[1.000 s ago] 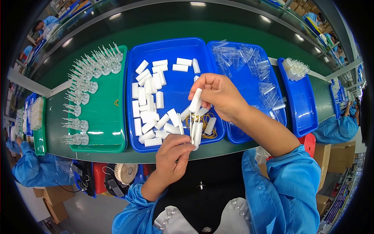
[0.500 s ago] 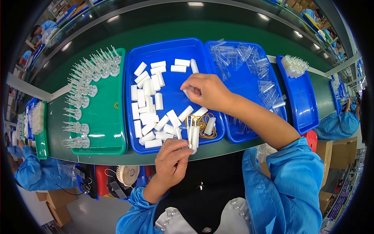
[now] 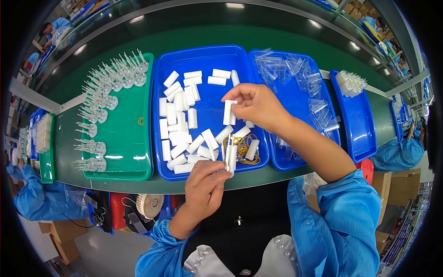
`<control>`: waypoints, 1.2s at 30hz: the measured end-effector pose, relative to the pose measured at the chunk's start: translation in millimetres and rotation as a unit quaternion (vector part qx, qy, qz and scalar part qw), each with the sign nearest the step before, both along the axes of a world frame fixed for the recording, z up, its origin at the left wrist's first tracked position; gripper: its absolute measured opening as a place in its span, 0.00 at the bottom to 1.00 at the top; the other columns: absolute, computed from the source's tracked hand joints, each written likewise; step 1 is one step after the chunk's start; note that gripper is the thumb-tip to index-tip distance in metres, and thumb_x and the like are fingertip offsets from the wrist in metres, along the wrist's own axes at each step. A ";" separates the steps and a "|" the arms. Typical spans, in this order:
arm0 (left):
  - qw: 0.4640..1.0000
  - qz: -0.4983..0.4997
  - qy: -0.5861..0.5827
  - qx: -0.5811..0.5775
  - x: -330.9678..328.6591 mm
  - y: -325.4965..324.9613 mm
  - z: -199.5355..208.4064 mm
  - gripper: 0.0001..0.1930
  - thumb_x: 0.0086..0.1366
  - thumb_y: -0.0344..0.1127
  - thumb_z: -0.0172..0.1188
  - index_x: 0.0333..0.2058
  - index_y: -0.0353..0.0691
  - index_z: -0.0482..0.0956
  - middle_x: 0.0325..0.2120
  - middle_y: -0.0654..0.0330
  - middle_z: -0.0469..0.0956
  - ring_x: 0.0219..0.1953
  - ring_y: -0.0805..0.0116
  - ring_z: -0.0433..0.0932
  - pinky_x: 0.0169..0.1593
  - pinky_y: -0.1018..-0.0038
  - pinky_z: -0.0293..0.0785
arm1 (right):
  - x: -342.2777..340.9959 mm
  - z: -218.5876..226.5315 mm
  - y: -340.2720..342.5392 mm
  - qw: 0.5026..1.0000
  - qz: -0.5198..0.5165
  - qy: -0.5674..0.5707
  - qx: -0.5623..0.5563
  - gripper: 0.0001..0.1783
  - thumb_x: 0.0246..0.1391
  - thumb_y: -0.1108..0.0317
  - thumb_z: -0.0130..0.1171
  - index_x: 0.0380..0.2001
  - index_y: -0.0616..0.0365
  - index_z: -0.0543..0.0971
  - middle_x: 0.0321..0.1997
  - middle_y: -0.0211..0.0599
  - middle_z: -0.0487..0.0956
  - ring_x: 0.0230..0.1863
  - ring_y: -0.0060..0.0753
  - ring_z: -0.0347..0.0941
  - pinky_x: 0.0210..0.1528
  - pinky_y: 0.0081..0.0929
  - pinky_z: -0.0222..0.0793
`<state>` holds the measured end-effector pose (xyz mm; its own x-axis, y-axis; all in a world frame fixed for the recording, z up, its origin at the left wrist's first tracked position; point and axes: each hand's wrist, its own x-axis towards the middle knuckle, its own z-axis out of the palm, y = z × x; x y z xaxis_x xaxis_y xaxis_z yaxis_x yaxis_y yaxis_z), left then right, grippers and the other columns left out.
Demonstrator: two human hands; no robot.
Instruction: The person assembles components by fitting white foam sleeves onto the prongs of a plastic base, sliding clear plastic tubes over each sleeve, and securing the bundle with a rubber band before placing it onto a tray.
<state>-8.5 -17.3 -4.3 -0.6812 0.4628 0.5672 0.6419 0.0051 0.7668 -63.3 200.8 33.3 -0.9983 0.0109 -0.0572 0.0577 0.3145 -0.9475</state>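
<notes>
My left hand (image 3: 203, 184) is closed near the front edge of the middle blue tray (image 3: 210, 53). It holds a white plastic pronged holder (image 3: 226, 154) upright; a white cylinder (image 3: 232, 156) stands among its thin prongs. Over the same tray, my right hand (image 3: 260, 108) pinches another white cylinder (image 3: 229, 113) between thumb and fingers, held nearly upright. Many loose white cylinders (image 3: 171, 113) lie in the tray, mostly on its left side. Yellow rubber bands (image 3: 251, 156) are heaped in its near right corner, partly behind the left hand's piece.
At left, a green tray (image 3: 122, 152) bears rows of white pronged holders (image 3: 92, 146) and one rubber band (image 3: 140, 121). Clear plastic sleeves (image 3: 318, 107) lie in a blue tray to the right. Beyond it, a narrower blue tray (image 3: 357, 124) holds bundled white pieces (image 3: 350, 83). Co-workers sit at both sides.
My right hand has turned and raised the white cylinder it pinches, so the piece now shows below the fingers. My left hand stays almost in place with its holder. The whole view has shifted slightly.
</notes>
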 end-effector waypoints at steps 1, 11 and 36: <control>1.000 0.004 0.019 -0.002 -0.7 0.8 -0.2 0.12 0.44 0.17 0.58 0.30 0.36 0.78 0.33 0.55 0.74 0.31 0.58 0.72 0.32 0.71 0.69 | 2.6 7.7 -1.0 1.000 0.005 -0.019 -0.017 0.11 0.44 0.79 0.55 0.35 0.65 0.77 0.29 0.33 0.78 0.28 0.15 0.73 0.30 0.13 0.68; 0.999 0.021 0.043 -0.014 -0.6 4.2 1.1 0.14 0.44 0.17 0.58 0.32 0.37 0.77 0.34 0.54 0.74 0.31 0.57 0.72 0.33 0.69 0.69 | 20.2 27.9 -14.6 0.997 0.029 -0.053 -0.050 0.10 0.46 0.78 0.55 0.35 0.66 0.77 0.29 0.35 0.79 0.31 0.18 0.75 0.35 0.15 0.71; 0.996 0.023 -0.079 0.024 3.5 2.3 3.2 0.10 0.51 0.17 0.58 0.33 0.35 0.76 0.34 0.52 0.74 0.30 0.61 0.72 0.32 0.74 0.68 | 33.8 19.4 -26.2 0.995 -0.053 0.088 -0.010 0.04 0.45 0.75 0.62 0.26 0.61 0.77 0.24 0.30 0.77 0.27 0.15 0.71 0.30 0.16 0.66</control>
